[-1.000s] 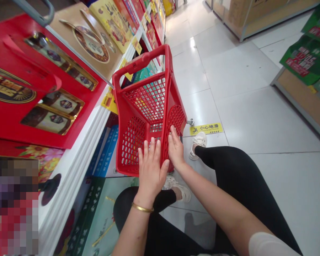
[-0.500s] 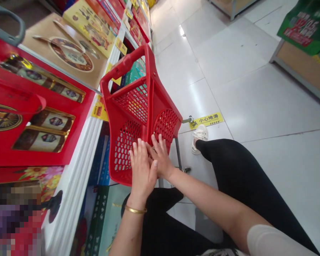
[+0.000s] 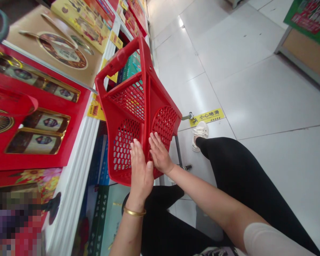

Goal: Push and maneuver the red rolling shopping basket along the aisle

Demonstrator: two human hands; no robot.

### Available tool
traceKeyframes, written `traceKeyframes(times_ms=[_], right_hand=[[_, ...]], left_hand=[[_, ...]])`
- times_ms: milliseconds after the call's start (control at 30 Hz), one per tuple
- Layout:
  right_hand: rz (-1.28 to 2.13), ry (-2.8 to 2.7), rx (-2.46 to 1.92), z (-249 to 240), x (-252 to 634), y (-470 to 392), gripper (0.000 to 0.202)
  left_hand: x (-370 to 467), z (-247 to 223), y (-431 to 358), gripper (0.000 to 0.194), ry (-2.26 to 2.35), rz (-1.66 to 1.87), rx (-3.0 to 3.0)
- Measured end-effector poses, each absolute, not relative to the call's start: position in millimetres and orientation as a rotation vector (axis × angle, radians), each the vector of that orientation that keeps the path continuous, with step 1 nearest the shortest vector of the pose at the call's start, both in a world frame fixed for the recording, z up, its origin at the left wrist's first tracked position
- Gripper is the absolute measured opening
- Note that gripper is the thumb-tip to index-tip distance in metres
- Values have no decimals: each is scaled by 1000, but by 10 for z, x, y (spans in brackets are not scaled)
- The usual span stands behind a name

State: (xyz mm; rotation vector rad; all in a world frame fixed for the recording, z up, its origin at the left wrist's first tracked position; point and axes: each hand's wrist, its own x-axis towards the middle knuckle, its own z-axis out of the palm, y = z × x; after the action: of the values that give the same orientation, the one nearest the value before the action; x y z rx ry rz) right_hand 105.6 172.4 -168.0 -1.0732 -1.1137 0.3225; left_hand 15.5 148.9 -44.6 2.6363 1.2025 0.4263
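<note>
Head view, shop aisle. Principal item: one red plastic shopping cart with perforated lattice sides and a loop handle (image 3: pixel 147 117), standing ahead of the seated or crouching wearer, close beside the shelving; no lettering legible on it.

Left hand (image 3: pixel 141 172): bare, flat, fingers extended and together, gripping nothing, at the cart's near end; gold-coloured bangle (image 3: pixel 134 212) at the wrist. Right hand (image 3: pixel 160 154): likewise open and empty, fingers straight, against the outline of the cart's lattice side. Contact with the plastic cannot be told for either.

Signage: one yellow rectangular sticker (image 3: pixel 208 116) on the pale tiled floor (image 3: pixel 269 96), reading 小心地滑 in black beside a slipping-figure pictogram; smaller line beneath too fine to read.

Shelf stock, left: one red gift box (image 3: pixel 77 119) with gold-edged windows showing labelled jars, a dark oval emblem cut by the frame; one tan box (image 3: pixel 61 49) printed with a spoon and an oval badge, text too small; one yellow illustrated box (image 3: pixel 82 21); one pale-green box (image 3: pixel 114 209), dark-green spine with white characters, unclear. Yellow price label (image 3: pixel 96 109), print illegible, on the white ribbed shelf edge (image 3: pixel 72 185).

Upper right: one green pack (image 3: pixel 309 19), red-and-white lettering, cropped.
</note>
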Motion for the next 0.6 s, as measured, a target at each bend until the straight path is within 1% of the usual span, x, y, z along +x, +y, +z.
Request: traceKeyframes(times_ms=[133, 267, 367, 467, 500, 600], right_hand=[[338, -911, -1190, -1699, 1118, 1821, 62], [357, -980, -1138, -1676, 1059, 1762, 62], [353, -971, -1115, -1681, 999, 1711, 65], [439, -751, -1207, -1716, 978, 1736, 77], [490, -693, -1223, -1728, 983, 1756, 77], [575, -675, -1202, -1736, 1035, 1797, 56]], left_hand=[[198, -441, 1471, 71, 1202, 431, 2623], [185, -436, 1453, 72, 1220, 433, 2614], [150, -428, 1432, 72, 1230, 441, 2626], [146, -422, 1417, 72, 1232, 443, 2625], [155, -421, 1415, 72, 1231, 447, 2624], [198, -427, 1422, 73, 1235, 471, 2616]])
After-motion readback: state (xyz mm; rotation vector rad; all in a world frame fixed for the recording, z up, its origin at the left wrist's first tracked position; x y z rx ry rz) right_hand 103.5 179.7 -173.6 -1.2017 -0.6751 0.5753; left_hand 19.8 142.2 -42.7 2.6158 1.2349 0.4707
